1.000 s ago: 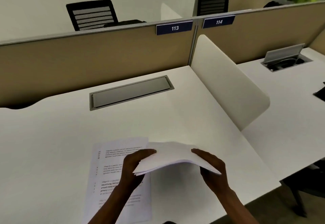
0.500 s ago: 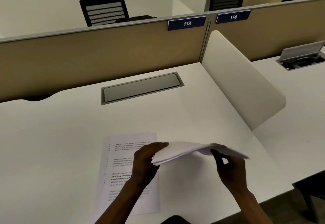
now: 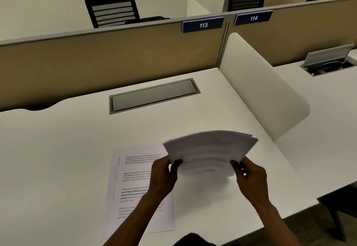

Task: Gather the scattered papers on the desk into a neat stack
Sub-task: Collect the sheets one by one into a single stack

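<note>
A bundle of printed papers (image 3: 210, 151) is held up above the white desk (image 3: 58, 158), tilted with its printed face toward me and blurred by motion. My left hand (image 3: 164, 176) grips its lower left corner. Its lower right corner is pinched by my right hand (image 3: 251, 178). One printed sheet (image 3: 131, 184) lies flat on the desk below and to the left, partly covered by my left forearm.
A grey cable flap (image 3: 154, 96) is set into the desk behind the papers. A white side divider (image 3: 258, 85) stands on the right, a beige partition (image 3: 96, 60) at the back. The desk's front edge runs close to my right wrist.
The bundle was lying nearly flat between my hands; it has been swung up so its printed face shows. Both hands rose slightly with it. The single sheet stayed put.
</note>
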The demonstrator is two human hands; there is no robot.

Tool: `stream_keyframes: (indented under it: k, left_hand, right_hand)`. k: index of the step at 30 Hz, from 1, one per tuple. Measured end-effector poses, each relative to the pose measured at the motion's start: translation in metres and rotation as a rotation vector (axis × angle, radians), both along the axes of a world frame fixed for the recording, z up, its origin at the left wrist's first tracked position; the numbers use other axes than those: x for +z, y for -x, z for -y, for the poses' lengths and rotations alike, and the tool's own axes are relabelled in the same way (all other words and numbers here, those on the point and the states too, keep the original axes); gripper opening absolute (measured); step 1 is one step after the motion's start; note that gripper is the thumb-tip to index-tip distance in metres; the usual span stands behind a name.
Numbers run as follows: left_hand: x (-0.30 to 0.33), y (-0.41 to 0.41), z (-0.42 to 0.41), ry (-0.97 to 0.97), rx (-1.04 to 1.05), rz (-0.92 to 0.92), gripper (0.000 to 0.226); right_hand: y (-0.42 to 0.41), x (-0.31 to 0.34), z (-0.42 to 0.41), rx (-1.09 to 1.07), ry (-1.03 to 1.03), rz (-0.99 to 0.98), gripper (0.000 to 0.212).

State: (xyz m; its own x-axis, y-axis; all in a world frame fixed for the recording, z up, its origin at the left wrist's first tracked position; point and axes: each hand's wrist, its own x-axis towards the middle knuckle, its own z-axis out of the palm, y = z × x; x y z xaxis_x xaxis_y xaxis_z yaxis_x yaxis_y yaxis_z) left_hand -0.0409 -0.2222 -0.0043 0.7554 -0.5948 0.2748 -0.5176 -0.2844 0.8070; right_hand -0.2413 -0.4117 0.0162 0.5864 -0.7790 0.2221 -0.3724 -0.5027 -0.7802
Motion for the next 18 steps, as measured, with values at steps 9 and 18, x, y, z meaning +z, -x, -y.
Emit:
stream_keyframes:
  k: [9,18]
  left_hand:
    - [-0.001,0.000,0.002,0.014,0.000,0.013,0.010]
    - [-0.007,0.001,0.010,0.020,-0.029,-0.067,0.012]
  right_hand:
    - [-0.001,-0.007,0.000,-0.072,-0.014,0.020,0.008]
    - [0.002,-0.010,-0.002,-0.100,-0.041,-0.014,0.005]
